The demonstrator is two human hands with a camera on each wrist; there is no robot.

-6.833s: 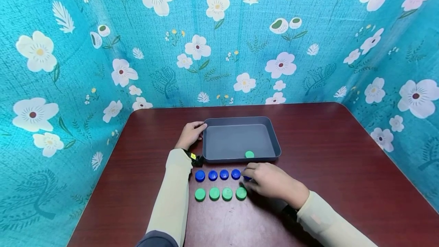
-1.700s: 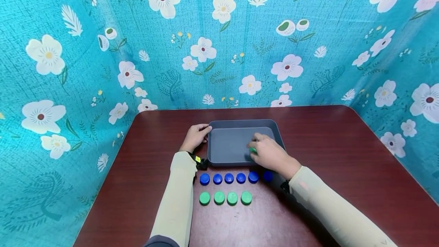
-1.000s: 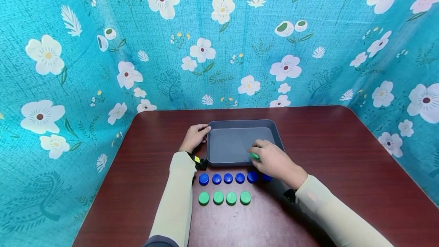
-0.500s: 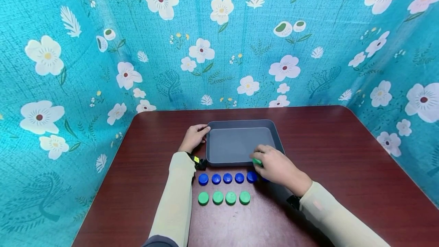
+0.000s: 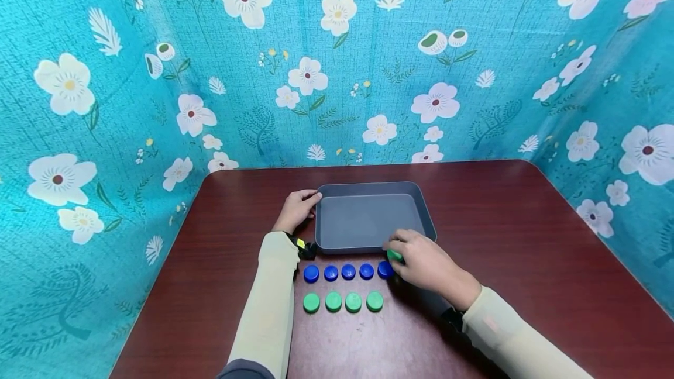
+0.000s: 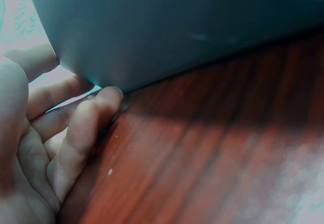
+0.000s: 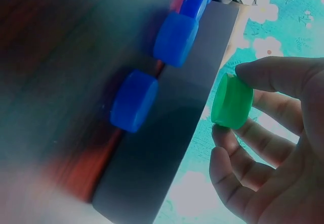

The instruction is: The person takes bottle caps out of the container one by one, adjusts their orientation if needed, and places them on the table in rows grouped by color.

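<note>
My right hand (image 5: 423, 262) pinches a green bottle cap (image 7: 233, 101) between thumb and fingertips. In the head view this cap is raised at the tray's near rim, over the right end of a row of blue bottle caps (image 5: 348, 272). The hand covers that end of the row; the right wrist view shows a blue cap (image 7: 134, 101) there. My left hand (image 5: 296, 210) holds the left side of the dark grey tray (image 5: 368, 249), thumb at the rim and fingers against the outer wall. Nothing lies on the visible tray floor.
A row of several green bottle caps (image 5: 333, 302) lies on the brown table (image 5: 237, 285), nearer to me than the blue row. Behind the table hangs a blue flowered curtain (image 5: 337, 75), which also runs along both sides.
Earlier a green cap lay in the tray; my right hand took it up from there. Over the last second the hand carried it toward me, over the near rim. My left hand stays put.
</note>
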